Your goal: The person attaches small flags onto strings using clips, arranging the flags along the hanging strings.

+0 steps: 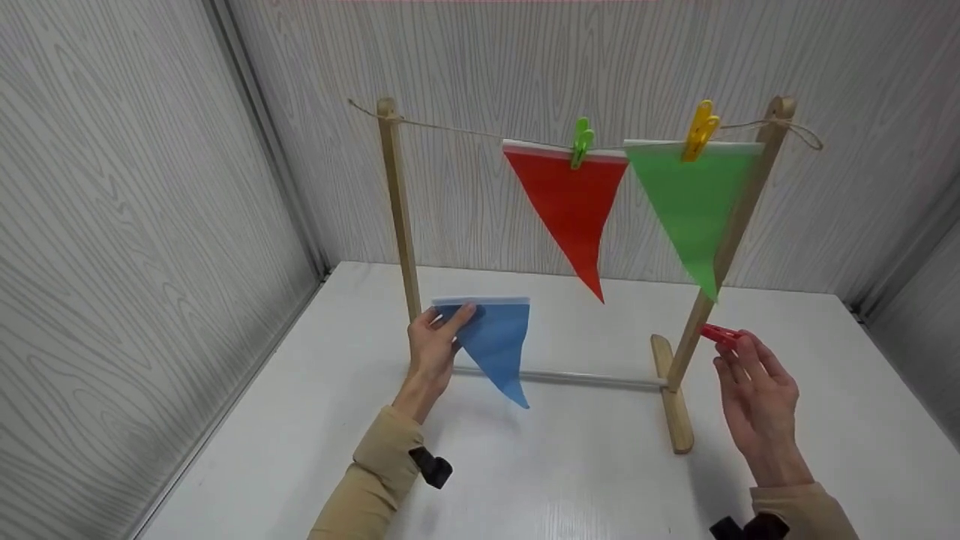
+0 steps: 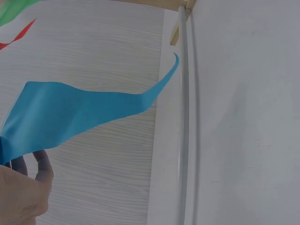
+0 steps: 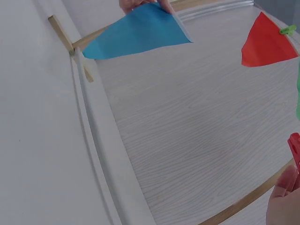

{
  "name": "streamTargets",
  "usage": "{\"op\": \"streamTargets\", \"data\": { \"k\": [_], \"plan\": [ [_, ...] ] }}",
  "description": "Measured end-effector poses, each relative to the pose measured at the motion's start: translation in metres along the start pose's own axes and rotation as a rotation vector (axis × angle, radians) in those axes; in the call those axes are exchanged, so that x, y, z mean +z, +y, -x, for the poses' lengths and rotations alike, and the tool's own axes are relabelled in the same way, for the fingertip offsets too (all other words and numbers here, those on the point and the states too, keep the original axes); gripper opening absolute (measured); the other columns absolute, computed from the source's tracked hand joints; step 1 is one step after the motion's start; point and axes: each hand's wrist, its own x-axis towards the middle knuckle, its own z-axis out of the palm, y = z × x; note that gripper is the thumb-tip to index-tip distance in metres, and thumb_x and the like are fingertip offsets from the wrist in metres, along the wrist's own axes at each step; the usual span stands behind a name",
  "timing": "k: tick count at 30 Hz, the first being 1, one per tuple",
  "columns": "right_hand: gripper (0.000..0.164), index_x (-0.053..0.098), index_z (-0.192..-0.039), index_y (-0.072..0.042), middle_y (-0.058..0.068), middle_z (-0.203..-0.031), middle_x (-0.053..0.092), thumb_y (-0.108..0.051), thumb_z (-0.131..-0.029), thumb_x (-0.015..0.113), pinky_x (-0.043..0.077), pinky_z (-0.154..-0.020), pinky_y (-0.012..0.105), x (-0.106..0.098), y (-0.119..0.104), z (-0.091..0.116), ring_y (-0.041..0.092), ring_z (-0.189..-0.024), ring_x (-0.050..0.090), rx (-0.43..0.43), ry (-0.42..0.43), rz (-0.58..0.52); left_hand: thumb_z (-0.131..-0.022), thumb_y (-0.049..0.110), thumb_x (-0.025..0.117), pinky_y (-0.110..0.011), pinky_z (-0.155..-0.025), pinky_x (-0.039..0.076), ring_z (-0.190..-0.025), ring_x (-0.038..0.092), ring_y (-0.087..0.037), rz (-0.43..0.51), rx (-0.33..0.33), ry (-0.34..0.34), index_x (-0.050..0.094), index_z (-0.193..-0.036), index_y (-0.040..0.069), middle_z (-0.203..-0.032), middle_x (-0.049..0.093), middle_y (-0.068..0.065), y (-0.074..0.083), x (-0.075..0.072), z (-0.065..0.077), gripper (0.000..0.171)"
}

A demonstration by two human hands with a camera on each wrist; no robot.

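A blue pennant flag (image 1: 496, 337) is pinched near its white top edge by my left hand (image 1: 435, 349), thumb in front and fingers behind. Its pointed tip hangs down before the stand's lower bar. My right hand (image 1: 761, 397) pinches a red clothespin (image 1: 721, 335) beside the right post. On the string (image 1: 457, 130) above hang a red pennant flag (image 1: 571, 202), held by a green clothespin (image 1: 581, 142), and a green pennant flag (image 1: 686, 195), held by a yellow clothespin (image 1: 700, 131). In the right wrist view the red clothespin (image 3: 294, 146) is cut by the frame edge.
The string is tied between a left wooden post (image 1: 397, 202) and a right wooden post (image 1: 739, 225). A pale lower bar (image 1: 592, 378) joins the posts near the white table (image 1: 585, 465). The right post stands on a wooden foot (image 1: 677, 420). Wood-grain panels (image 1: 442, 45) enclose the back and sides.
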Motion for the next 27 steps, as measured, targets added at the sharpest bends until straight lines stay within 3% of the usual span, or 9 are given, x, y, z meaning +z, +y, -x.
{"op": "streamTargets", "data": {
  "k": [6,11,16,27],
  "plan": [
    [0.018,0.070,-0.111,0.001,0.011,-0.107,0.072,-0.004,-0.096,0.062,0.060,-0.087,0.026,0.021,0.004,0.002,0.021,-0.099,0.074,-0.046,0.008,-0.027,-0.093,0.010,0.071,-0.053,-0.112,0.045,-0.127,0.062,-0.034,0.034,-0.001,0.009,0.056,-0.132,-0.005,-0.130,0.065,-0.023,0.009,0.000,-0.001,0.045],
    [0.019,0.068,-0.112,0.005,0.015,-0.107,0.071,0.000,-0.096,0.060,0.058,-0.091,0.030,0.038,0.010,0.003,0.025,-0.103,0.074,-0.089,-0.073,-0.068,-0.094,0.007,0.069,-0.049,-0.110,0.049,-0.120,0.067,-0.029,0.081,0.031,-0.001,0.056,-0.131,-0.006,-0.125,0.068,-0.022,0.017,0.001,-0.003,0.041],
    [0.020,0.068,-0.113,0.007,0.018,-0.108,0.072,0.002,-0.096,0.059,0.057,-0.092,0.033,0.053,0.014,0.002,0.028,-0.104,0.074,-0.097,-0.120,-0.101,-0.095,0.008,0.068,-0.050,-0.111,0.047,-0.126,0.063,-0.031,0.083,0.046,-0.024,0.052,-0.137,-0.005,-0.133,0.063,-0.024,0.025,0.001,-0.002,0.046],
    [0.016,0.071,-0.108,0.004,0.014,-0.103,0.072,0.001,-0.095,0.061,0.060,-0.087,0.029,0.083,0.016,-0.002,0.024,-0.094,0.075,-0.079,-0.164,-0.002,-0.095,0.005,0.067,-0.049,-0.108,0.050,-0.120,0.067,-0.028,0.130,0.065,-0.021,0.059,-0.130,-0.003,-0.126,0.069,-0.020,0.043,0.005,-0.004,0.037]
  ]
}}
